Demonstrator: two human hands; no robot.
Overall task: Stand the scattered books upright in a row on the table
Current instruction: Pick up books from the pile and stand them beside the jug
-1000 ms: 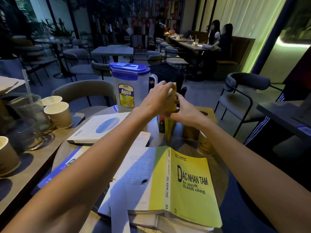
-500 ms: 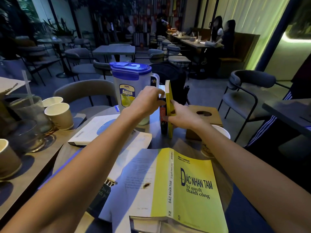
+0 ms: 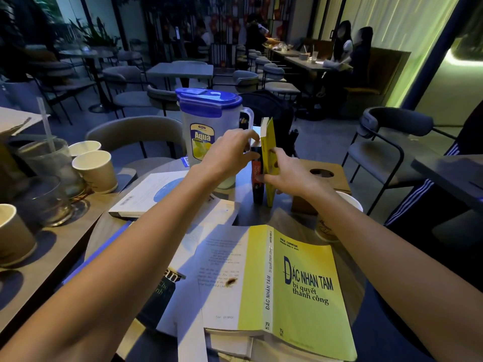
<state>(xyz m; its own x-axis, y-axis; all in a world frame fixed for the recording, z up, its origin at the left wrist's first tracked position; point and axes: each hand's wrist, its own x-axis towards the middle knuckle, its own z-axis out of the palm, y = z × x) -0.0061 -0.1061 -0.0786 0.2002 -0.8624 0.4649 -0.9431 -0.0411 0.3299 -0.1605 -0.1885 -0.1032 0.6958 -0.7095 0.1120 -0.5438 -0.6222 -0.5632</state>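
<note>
Head view: my right hand [image 3: 290,176] hides the lower yellow book [image 3: 268,142], gripping it upright on the table [image 3: 245,212]; my left hand [image 3: 230,152] grips the dark book [image 3: 257,184] beside it. Both stand straighter than before.

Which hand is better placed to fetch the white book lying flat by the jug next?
Left, probably. The left hand is nearer the white book, while the right hand steadies the upright yellow book.

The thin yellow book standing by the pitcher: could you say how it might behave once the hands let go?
The thin yellow book looks slim and narrow-based, so probably tippy. It leans toward the dark book, which may prop it.
</note>
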